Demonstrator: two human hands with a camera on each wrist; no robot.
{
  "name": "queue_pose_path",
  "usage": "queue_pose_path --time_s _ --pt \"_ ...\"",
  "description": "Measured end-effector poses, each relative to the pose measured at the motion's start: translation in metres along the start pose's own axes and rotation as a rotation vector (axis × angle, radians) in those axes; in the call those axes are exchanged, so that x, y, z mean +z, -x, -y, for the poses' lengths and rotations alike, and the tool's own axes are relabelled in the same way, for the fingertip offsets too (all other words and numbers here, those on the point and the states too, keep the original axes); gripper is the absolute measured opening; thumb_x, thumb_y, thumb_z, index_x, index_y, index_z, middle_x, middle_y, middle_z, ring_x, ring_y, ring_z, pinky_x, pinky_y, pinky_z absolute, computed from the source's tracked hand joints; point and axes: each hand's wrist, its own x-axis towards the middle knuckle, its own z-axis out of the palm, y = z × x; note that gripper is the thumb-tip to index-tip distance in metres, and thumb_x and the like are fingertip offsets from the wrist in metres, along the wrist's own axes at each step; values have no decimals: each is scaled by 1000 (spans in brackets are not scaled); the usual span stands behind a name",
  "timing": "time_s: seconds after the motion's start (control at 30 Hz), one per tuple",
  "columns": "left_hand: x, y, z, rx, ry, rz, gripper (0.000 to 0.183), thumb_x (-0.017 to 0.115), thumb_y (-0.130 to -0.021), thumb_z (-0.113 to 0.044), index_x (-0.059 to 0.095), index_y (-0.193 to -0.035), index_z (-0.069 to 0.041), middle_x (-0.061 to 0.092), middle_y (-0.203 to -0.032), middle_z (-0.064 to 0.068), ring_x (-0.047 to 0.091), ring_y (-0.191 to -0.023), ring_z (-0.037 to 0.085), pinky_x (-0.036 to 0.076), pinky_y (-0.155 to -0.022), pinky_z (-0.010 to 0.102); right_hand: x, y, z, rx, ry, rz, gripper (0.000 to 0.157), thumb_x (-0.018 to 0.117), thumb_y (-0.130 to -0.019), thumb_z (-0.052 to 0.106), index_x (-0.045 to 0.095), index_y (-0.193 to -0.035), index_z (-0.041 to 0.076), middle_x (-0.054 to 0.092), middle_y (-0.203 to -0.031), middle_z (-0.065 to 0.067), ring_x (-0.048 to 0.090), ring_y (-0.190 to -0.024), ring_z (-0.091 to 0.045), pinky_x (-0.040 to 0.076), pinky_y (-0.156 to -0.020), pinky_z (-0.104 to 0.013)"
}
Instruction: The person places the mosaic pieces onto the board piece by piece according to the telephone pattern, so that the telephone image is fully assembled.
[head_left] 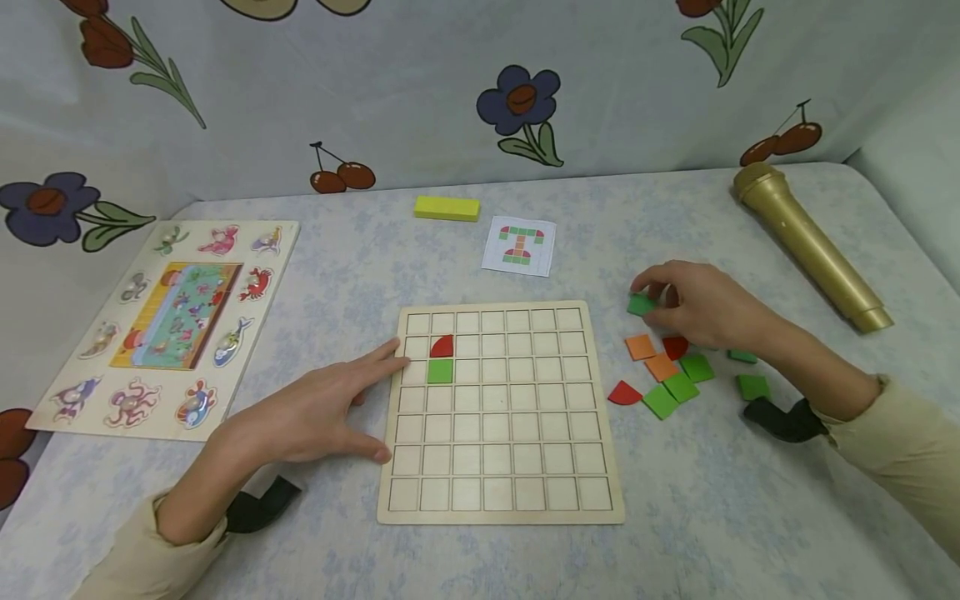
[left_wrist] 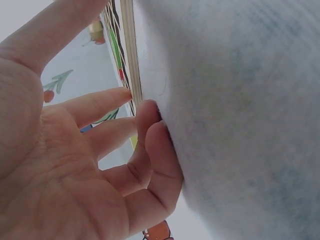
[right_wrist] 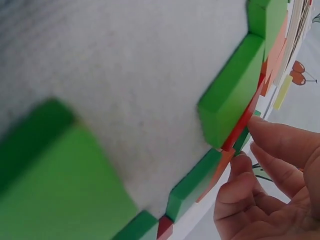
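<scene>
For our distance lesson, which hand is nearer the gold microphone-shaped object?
Right: the right hand is left of the gold object; the left hand is farther away, touching the pale wooden grid board.

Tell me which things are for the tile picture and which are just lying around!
Seem to be for the picture:
gridded board
placed tiles
held green tile
loose tiles
pattern card

Probably just lying around:
yellow block
gold microphone
animal puzzle board
</scene>
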Motion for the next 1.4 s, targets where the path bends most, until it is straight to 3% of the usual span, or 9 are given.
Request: queue_pose_path --time_s 0.23,0.5,0.73,0.97,1.13,1.4 --pt "-1 1 1 7 -17 2 103 86 -73 -45 33 -155 -16 14 -164 3 57 -118 21 45 -94 44 3 0 10 -42 0 -46 35 75 -86 9 66 -119 0 65 -96 -7 52 -76 -20 43 -57 -31" --pt "-1 1 1 6 -11 1 103 87 -72 -44 33 -155 -15 13 -164 4 55 -121 24 43 -96 46 10 -9 51 -135 -2 -79 31 75 -86 8 68 -115 3 68 -102 -6 51 -78 -19 43 -62 -33" --pt "0 0 2 -30 3 4 103 88 -71 -45 35 -154 -17 14 -164 3 58 -118 23 41 -99 48 22 -34 92 -202 -21 -35 30 72 -88 9 68 -118 4 69 -100 -6 54 -73 -19 44 -66 -35" --pt "0 -2 1 -17 -1 7 101 87 -71 -45 35 -153 -19 13 -164 1 60 -110 18 44 -94 44 45 -49 127 -293 17 46 31 70 -88 8 67 -118 4 68 -99 -4 60 -89 -22 47 -78 -34" --pt "1 -1 1 -12 -7 -4 100 88 -70 -45 37 -152 -19 12 -164 0 59 -102 15 45 -88 41 58 -55 142 -318 59 103 32 65 -89 6 65 -120 5 67 -101 -4 60 -94 -20 47 -84 -35" --pt "0 -1 2 3 -29 -20 98 88 -69 -46 39 -149 -17 17 -164 2 56 -92 14 45 -82 37 69 -62 153 -319 117 124 32 63 -89 4 66 -121 6 64 -102 -2 58 -89 -16 48 -78 -33"
